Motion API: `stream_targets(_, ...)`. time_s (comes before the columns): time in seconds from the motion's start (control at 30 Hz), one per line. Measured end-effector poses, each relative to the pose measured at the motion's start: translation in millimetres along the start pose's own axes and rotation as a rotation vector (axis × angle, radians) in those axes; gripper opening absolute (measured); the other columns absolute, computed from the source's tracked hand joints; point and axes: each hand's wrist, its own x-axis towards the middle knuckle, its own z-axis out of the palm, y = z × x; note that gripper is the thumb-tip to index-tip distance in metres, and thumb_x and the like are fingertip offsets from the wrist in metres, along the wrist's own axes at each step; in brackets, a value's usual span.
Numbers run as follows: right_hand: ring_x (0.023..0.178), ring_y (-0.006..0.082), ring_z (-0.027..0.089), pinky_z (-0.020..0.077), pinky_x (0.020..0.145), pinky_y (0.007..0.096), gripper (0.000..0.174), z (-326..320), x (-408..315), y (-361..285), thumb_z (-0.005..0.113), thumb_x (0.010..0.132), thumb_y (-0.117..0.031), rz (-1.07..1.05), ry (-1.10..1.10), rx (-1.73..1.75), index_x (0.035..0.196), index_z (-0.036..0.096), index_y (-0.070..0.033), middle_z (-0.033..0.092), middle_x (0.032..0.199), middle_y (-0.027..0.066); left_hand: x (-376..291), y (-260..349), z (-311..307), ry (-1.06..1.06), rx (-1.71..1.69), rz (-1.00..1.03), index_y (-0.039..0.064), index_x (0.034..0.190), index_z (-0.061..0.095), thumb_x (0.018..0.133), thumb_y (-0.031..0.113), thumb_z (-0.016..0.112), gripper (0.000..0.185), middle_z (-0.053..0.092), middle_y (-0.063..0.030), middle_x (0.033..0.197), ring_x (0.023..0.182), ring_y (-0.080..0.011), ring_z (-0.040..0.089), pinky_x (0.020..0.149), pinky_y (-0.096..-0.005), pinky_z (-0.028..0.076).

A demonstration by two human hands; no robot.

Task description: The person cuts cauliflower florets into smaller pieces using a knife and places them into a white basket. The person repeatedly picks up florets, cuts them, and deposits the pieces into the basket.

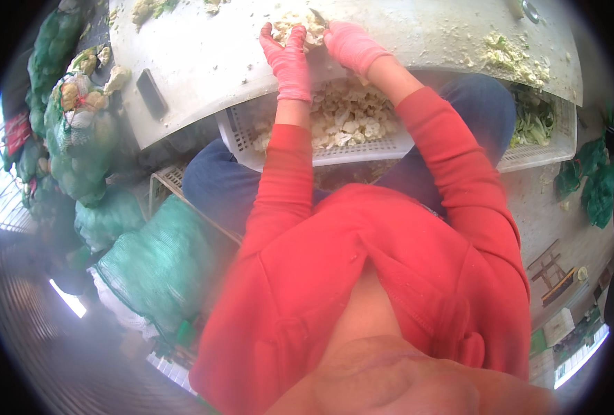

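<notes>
On the white table (224, 57), near its far side, lies a cauliflower head (313, 35) broken into florets. My left hand (288, 59), in a pink glove, holds it from the left with the thumb and fingers around it. From the right my right hand (356, 46), gloved in pink too, grips a small knife (318, 17) whose blade reaches over the florets. Part of the knife's handle is hidden by the fingers. Below the table edge, a white plastic crate (361, 151) between my knees holds many cut cauliflower florets (346, 116).
A dark phone-like slab (152, 94) lies on the table's left. Cauliflower scraps (514, 59) are heaped at the right, above a second white crate (543, 158) with green leaves. Green mesh sacks (154, 264) crowd the left side. A wooden stool (552, 272) is on the floor at right.
</notes>
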Motion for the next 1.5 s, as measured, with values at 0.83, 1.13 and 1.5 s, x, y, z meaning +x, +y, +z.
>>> stream_targets(0.83, 0.095, 0.0364, 0.07, 0.0562, 0.077, 0.047, 0.022, 9.6, 5.5, -15.7, 0.049, 0.094, -0.006, -0.345, 0.217, -0.577, 0.114, 0.058, -0.006, 0.07, 0.101, 0.0178, 57.6, 12.8, -29.9, -0.249, 0.479, -0.104, -0.003, 0.134, 0.053, 0.085, 0.029, 0.077, 0.063, 0.065, -0.0128, 0.115, 0.1, -0.0176, 0.06, 0.087, -0.0324, 0.048)
stream_targets(1.13, 0.078, 0.0309, 0.067, 0.0575, 0.075, 0.0456, 0.031, -12.7, 30.3, -31.7, 0.046, 0.103, -0.03, -0.017, -0.132, -0.08, 0.121, 0.052, -0.005, 0.065, 0.091, 0.0148, 58.0, 11.5, -32.2, -0.256, 0.22, -0.178, -0.002, 0.132, 0.057, 0.084, 0.024, 0.077, 0.058, 0.065, -0.013, 0.117, 0.102, -0.0205, 0.062, 0.09, -0.0345, 0.049)
stream_targets(1.5, 0.073, 0.0322, 0.07, 0.0583, 0.067, 0.044, 0.033, -8.1, 28.3, -19.2, 0.045, 0.103, -0.028, -0.156, -0.014, -0.156, 0.121, 0.054, -0.001, 0.068, 0.101, 0.0193, 101.2, 11.7, -6.8, -0.517, 0.96, 0.081, 0.011, 0.128, 0.065, 0.089, 0.03, 0.065, 0.044, 0.07, -0.0199, 0.111, 0.097, -0.0331, 0.068, 0.088, -0.0421, 0.054)
